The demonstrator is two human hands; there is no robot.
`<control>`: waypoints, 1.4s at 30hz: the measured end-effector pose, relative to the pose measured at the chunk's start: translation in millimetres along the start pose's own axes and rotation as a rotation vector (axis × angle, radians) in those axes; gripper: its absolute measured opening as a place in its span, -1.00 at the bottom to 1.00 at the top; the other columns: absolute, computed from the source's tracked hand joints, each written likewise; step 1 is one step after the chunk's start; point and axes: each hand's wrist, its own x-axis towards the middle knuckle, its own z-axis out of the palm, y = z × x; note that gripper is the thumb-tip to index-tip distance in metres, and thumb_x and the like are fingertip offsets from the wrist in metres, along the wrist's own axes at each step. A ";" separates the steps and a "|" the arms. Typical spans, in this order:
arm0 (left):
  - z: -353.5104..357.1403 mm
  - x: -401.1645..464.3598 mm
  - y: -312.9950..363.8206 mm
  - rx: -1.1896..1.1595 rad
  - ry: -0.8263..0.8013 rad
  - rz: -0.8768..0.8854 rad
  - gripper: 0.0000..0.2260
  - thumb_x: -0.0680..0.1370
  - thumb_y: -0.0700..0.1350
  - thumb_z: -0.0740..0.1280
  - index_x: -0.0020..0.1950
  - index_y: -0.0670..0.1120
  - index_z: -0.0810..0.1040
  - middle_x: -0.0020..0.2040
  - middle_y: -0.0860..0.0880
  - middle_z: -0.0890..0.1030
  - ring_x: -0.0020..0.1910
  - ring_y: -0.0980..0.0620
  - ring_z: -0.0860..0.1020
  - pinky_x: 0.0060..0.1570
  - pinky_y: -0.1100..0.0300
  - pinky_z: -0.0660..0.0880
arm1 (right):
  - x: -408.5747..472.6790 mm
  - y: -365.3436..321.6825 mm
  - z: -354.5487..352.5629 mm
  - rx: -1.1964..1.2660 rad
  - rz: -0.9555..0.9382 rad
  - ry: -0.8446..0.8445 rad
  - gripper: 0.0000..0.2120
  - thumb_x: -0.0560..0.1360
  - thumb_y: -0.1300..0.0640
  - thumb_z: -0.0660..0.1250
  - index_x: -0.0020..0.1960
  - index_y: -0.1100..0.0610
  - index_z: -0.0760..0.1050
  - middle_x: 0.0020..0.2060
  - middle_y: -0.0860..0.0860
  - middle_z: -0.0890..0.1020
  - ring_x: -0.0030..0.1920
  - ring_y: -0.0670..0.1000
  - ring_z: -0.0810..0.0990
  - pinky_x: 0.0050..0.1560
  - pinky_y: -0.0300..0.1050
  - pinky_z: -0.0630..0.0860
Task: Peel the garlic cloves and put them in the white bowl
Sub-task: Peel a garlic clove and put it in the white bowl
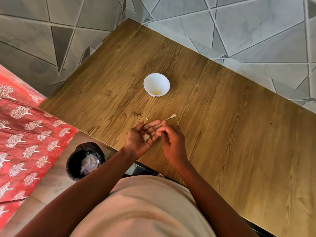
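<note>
The white bowl (156, 82) stands near the middle of the wooden table (222, 117), with several pale peeled cloves in its bottom. My left hand (143, 135) lies palm up near the table's front edge, fingers straight, and a small pale clump of garlic skin (146, 137) rests on the palm. My right hand (172, 141) is just beside it, fingers curled, with its fingertips at the left hand's fingers; whether it pinches anything is hidden. A garlic stem piece (171, 116) and a tiny skin scrap (146, 119) lie on the table just beyond the hands.
A black bin (85, 161) with white waste inside stands on the floor left of the table. A red cloth with white tree prints (25, 134) covers a surface at the far left. Patterned grey wall tiles (256, 31) border the table's far side.
</note>
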 end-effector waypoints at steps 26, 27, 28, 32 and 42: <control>1.7 18.8 -10.9 0.079 -0.053 -0.066 -0.42 0.71 0.04 0.00 0.19 -0.41 0.61 0.08 -0.32 0.68 0.00 -0.13 0.69 0.05 0.08 0.66 | 12.1 -7.7 -7.6 -0.080 -0.106 -0.003 -0.92 0.46 0.31 0.48 -0.07 0.19 0.69 -0.06 0.04 0.69 0.00 -0.01 0.65 -0.02 -0.08 0.61; 0.7 18.9 -10.9 0.067 -0.052 -0.050 -0.43 0.70 0.03 0.02 0.16 -0.41 0.63 0.04 -0.32 0.69 -0.05 -0.13 0.71 -0.03 0.09 0.68 | 10.9 -6.5 -12.3 -0.025 -0.049 0.052 -0.92 0.45 0.32 0.50 -0.07 0.19 0.69 -0.09 0.02 0.69 -0.04 -0.05 0.65 -0.06 -0.18 0.59; -0.4 18.8 -9.9 0.044 -0.046 -0.038 -0.43 0.70 0.02 0.03 0.16 -0.42 0.62 0.06 -0.33 0.68 -0.01 -0.15 0.71 0.00 0.07 0.68 | 9.7 -4.9 -17.6 0.014 0.011 0.104 -0.91 0.46 0.32 0.51 -0.06 0.18 0.69 -0.10 0.00 0.69 -0.06 -0.08 0.65 -0.08 -0.24 0.56; -7.6 17.8 0.6 -0.028 -0.032 0.010 -0.43 0.71 0.01 0.00 0.25 -0.45 0.56 0.36 -0.39 0.52 0.35 -0.30 0.54 0.31 -0.01 0.53 | -4.1 24.3 -31.1 0.004 0.217 0.200 -0.83 0.48 0.36 0.48 0.01 0.15 0.69 -0.10 -0.02 0.69 -0.05 -0.10 0.66 -0.06 -0.22 0.58; -12.5 9.8 7.1 -0.043 -0.024 0.041 -0.45 0.69 0.03 0.03 0.29 -0.44 0.50 0.38 -0.38 0.51 0.37 -0.30 0.53 0.32 -0.02 0.51 | -17.4 52.5 -6.0 -0.187 0.344 0.035 -0.86 0.40 0.13 0.58 -0.05 0.00 0.73 -0.15 -0.11 0.67 -0.06 -0.02 0.58 -0.01 0.08 0.56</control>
